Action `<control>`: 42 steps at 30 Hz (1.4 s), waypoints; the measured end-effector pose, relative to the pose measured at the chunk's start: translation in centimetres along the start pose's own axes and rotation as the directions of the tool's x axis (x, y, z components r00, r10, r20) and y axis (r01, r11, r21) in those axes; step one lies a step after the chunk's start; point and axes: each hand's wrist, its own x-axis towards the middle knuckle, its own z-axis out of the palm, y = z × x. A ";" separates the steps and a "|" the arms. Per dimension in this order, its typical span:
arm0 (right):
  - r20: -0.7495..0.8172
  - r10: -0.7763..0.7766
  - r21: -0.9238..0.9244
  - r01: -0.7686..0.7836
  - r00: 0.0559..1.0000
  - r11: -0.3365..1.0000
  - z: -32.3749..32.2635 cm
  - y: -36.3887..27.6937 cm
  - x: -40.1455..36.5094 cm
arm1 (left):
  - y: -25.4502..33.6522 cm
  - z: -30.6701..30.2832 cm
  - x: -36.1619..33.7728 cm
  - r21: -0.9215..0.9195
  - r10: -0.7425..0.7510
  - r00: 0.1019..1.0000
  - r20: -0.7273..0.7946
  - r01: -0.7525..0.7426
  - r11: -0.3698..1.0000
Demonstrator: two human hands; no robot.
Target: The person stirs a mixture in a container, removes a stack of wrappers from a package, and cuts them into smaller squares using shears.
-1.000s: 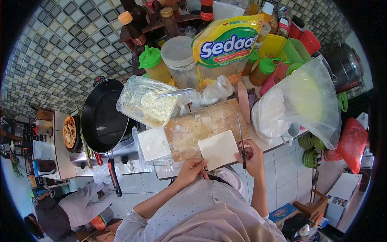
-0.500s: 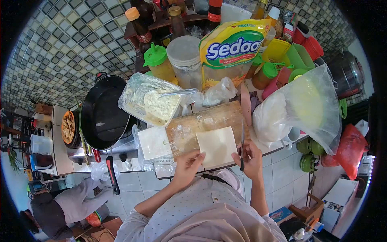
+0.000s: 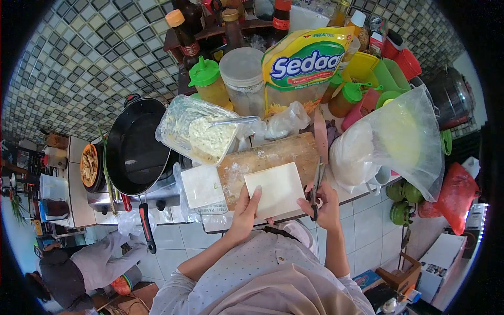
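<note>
My left hand [image 3: 243,212] grips a cream-coloured square stack of pastry wrappers [image 3: 275,189] by its left side, thumb on top. The stack is over the front of a floury wooden board [image 3: 244,167]. My right hand [image 3: 328,207] is closed round a pair of dark-handled scissors [image 3: 315,195], blades pointing away from me. Its thumb is at the stack's right edge. Left of the board lies a flat white square packet [image 3: 202,187] with printing along its lower edge. A clear tub [image 3: 173,128] of pale, lumpy mixture with a spoon [image 3: 233,121] stands behind it, tilted.
A black frying pan [image 3: 137,142] sits on the stove at left, its handle jutting toward me. Sauce bottles, lidded jars and a yellow Sedaap bag [image 3: 304,68] line the back. A clear bag of white powder [image 3: 357,152] stands right. Another person [image 3: 94,262] is low at left.
The wrapper stack has shifted left and turned slightly, with my left thumb now further over it. The scissors have tilted in my right hand, and its fingers have moved in closer to the stack.
</note>
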 end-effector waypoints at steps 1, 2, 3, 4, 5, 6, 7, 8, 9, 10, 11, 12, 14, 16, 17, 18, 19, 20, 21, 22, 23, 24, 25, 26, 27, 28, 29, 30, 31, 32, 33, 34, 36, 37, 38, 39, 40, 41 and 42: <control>-0.032 -0.029 0.007 0.029 0.999 1.000 0.3 0.1 0.0 | 0.0 -0.1 0.0 0.064 0.044 0.999 0.026 -0.045 0.997; -0.032 -0.026 0.007 0.027 0.999 1.000 0.6 0.0 -0.2 | -0.1 -0.2 0.0 0.126 0.085 0.995 0.056 -0.092 0.988; -0.041 0.009 -0.011 -0.010 0.999 1.000 0.8 -0.1 -0.3 | -0.1 -0.4 0.0 0.126 0.084 0.995 0.056 -0.090 0.988; -0.050 0.045 -0.029 -0.046 0.998 0.999 1.0 -0.2 -0.5 | -0.2 -0.8 0.1 0.105 -0.008 0.999 0.039 0.004 0.994; -0.051 0.046 -0.029 -0.048 0.998 0.998 1.1 -0.2 -0.6 | -0.2 -1.0 0.2 0.083 -0.099 0.995 0.024 0.097 0.992; -0.033 0.059 -0.118 -0.063 0.998 0.991 1.2 -0.2 -0.7 | -0.1 -0.8 0.0 0.083 -0.101 0.995 0.024 0.099 0.992; -0.014 0.074 -0.207 -0.075 0.997 0.975 1.3 -0.1 -0.8 | 0.2 -0.3 -0.4 0.102 -0.132 0.991 0.000 0.131 0.986; -0.014 0.075 -0.207 -0.076 0.997 0.975 1.3 0.1 -1.0 | 0.3 -0.1 -0.6 0.121 -0.161 0.987 -0.024 0.163 0.979; -0.012 0.072 -0.233 -0.073 0.997 0.970 1.4 0.4 -1.2 | 0.4 0.0 -0.7 0.120 -0.163 0.986 -0.024 0.164 0.979; -0.007 0.070 -0.259 -0.070 0.997 0.963 1.4 0.6 -1.4 | 0.4 0.0 -0.9 0.116 -0.172 0.985 -0.024 0.174 0.978; -0.003 0.072 -0.259 -0.071 0.997 0.963 1.3 0.5 -1.5 | 0.3 -0.1 -1.0 0.112 -0.181 0.983 -0.026 0.182 0.977; 0.024 0.079 -0.226 -0.072 0.997 0.971 1.2 0.3 -1.7 | 0.3 -0.2 -1.0 0.109 -0.181 0.983 -0.030 0.183 0.977; 0.051 0.087 -0.196 -0.075 0.995 0.978 1.2 0.2 -1.8 | 0.3 -0.2 -0.9 0.105 -0.177 0.984 -0.019 0.178 0.978; 0.030 0.032 -0.241 -0.024 0.999 0.970 1.2 0.3 -1.9 | 0.0 -0.6 -0.8 0.081 -0.179 0.984 0.019 0.177 0.981; 0.029 0.032 -0.241 -0.024 0.999 0.970 1.3 0.4 -1.9 | -0.1 -0.8 -0.7 0.061 -0.177 0.983 0.055 0.174 0.983; 0.033 0.048 -0.263 -0.038 0.998 0.964 1.3 0.5 -2.0 | -0.1 -0.8 -0.6 0.061 -0.177 0.983 0.055 0.174 0.983; 0.038 0.063 -0.284 -0.050 0.997 0.958 1.3 0.6 -2.0 | -0.2 -0.8 -0.6 0.065 -0.172 0.984 0.048 0.169 0.983; 0.039 0.063 -0.284 -0.050 0.997 0.958 1.3 0.6 -2.0 | -0.2 -0.8 -0.6 0.069 -0.167 0.985 0.040 0.164 0.984; 0.044 0.046 -0.302 -0.030 0.998 0.953 1.3 0.6 -1.9 | -0.1 -0.6 -0.7 0.068 -0.167 0.985 0.040 0.164 0.984; 0.049 0.028 -0.319 -0.011 0.998 0.948 1.3 0.6 -1.9 | 0.2 -0.4 -0.8 0.086 -0.165 0.986 0.016 0.163 0.983; 0.050 0.028 -0.318 -0.010 0.998 0.948 1.3 0.6 -1.8 | 0.4 -0.3 -0.8 0.105 -0.163 0.987 -0.008 0.163 0.981; 0.055 0.035 -0.302 -0.016 0.998 0.953 1.3 0.5 -1.8 | 0.4 -0.2 -0.8 0.104 -0.163 0.987 -0.008 0.163 0.981; 0.060 0.042 -0.287 -0.023 0.997 0.958 1.3 0.5 -1.8 | 0.3 -0.2 -0.8 0.124 -0.154 0.988 -0.022 0.155 0.980; 0.060 0.043 -0.287 -0.024 0.997 0.958 1.2 0.5 -1.8 | 0.3 -0.2 -0.7 0.144 -0.144 0.989 -0.035 0.148 0.978; 0.061 0.064 -0.274 -0.045 0.996 0.961 1.2 0.4 -1.8 | 0.0 -0.3 -0.7 0.144 -0.145 0.989 -0.035 0.149 0.978; 0.062 0.085 -0.260 -0.066 0.994 0.963 1.1 0.4 -1.8 | -0.3 -0.5 -0.5 0.132 -0.118 0.993 -0.020 0.120 0.984; 0.062 0.086 -0.260 -0.067 0.994 0.963 1.0 0.3 -1.9 | -0.5 -0.6 -0.4 0.119 -0.091 0.996 -0.006 0.091 0.989; 0.059 0.113 -0.247 -0.095 0.992 0.964 0.8 0.1 -1.9 | -0.5 -0.6 -0.4 0.119 -0.091 0.996 -0.005 0.091 0.989; 0.057 0.139 -0.233 -0.122 0.989 0.965 0.6 0.1 -2.0 | -0.5 -0.6 -0.4 0.119 -0.090 0.996 -0.011 0.090 0.989; 0.057 0.138 -0.233 -0.121 0.989 0.965 0.4 0.3 -2.2 | -0.5 -0.6 -0.4 0.119 -0.088 0.996 -0.017 0.090 0.989; 0.033 0.127 -0.242 -0.115 0.991 0.963 0.1 0.6 -2.5 | -0.6 -0.7 -0.3 0.119 -0.087 0.996 -0.016 0.088 0.989; 0.009 0.115 -0.252 -0.109 0.993 0.962 -0.2 0.9 -2.8 | -0.9 -0.9 -0.2 0.123 -0.037 0.999 0.001 0.036 0.992; -0.023 0.114 -0.256 -0.116 0.993 0.960 -0.6 1.5 -3.3 | -1.0 -1.0 -0.1 0.126 0.014 1.000 0.020 -0.016 0.992; -0.056 0.114 -0.259 -0.124 0.992 0.958 -0.7 1.6 -3.6 | -0.9 -1.0 0.0 0.119 0.043 0.999 0.014 -0.045 0.992; -0.057 0.112 -0.260 -0.123 0.992 0.958 -0.7 1.5 -3.9 | -0.8 -0.9 0.2 0.113 0.074 0.997 0.009 -0.074 0.991; -0.045 0.127 -0.212 -0.133 0.991 0.968 -0.8 1.2 -4.3 | -0.8 -1.0 0.4 0.113 0.076 0.997 0.011 -0.076 0.991; -0.032 0.142 -0.162 -0.145 0.989 0.976 -0.8 1.0 -4.6 | -0.6 -1.0 0.5 0.149 0.145 0.989 0.009 -0.145 0.978; -0.032 0.141 -0.162 -0.145 0.989 0.976 -0.9 0.7 -4.9 | -0.5 -1.0 0.6 0.185 0.213 0.977 0.011 -0.212 0.960; 0.048 0.163 -0.108 -0.157 0.985 0.982 -1.0 0.4 -5.3 | -0.4 -0.9 0.7 0.186 0.212 0.977 0.011 -0.211 0.960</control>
